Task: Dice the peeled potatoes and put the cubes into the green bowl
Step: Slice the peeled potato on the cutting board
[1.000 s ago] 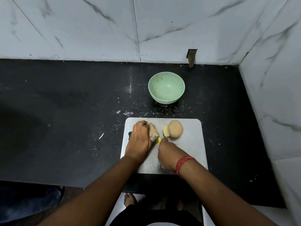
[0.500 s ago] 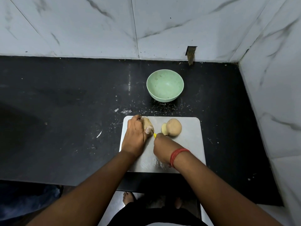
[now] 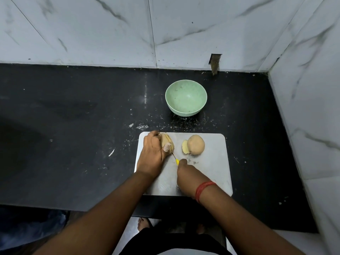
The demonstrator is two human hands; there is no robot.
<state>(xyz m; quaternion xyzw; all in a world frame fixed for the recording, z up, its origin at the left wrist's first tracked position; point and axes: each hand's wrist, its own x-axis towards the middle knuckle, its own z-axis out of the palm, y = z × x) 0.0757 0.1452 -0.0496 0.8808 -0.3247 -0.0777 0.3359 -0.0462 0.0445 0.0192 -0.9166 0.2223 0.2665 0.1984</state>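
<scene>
Left hand [image 3: 152, 151] clamped over partly sliced potato [image 3: 168, 142] at cutting board [image 3: 211, 173] far-left corner, steadying for cuts. Right hand [image 3: 185, 173] gripping yellow-handled knife [image 3: 175, 159] (blade mostly hidden). Whole potato [image 3: 196, 147] plus slice [image 3: 184, 149] alongside. Green bowl [image 3: 186, 97] toward counter back edge, apparently empty.

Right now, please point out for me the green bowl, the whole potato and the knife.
green bowl [image 3: 186, 98]: head view, on the bare inside of the bowl.
whole potato [image 3: 196, 144]: head view, on its rounded top, right side of the board.
knife [image 3: 177, 161]: head view, on the yellow handle just above the right hand.
</scene>
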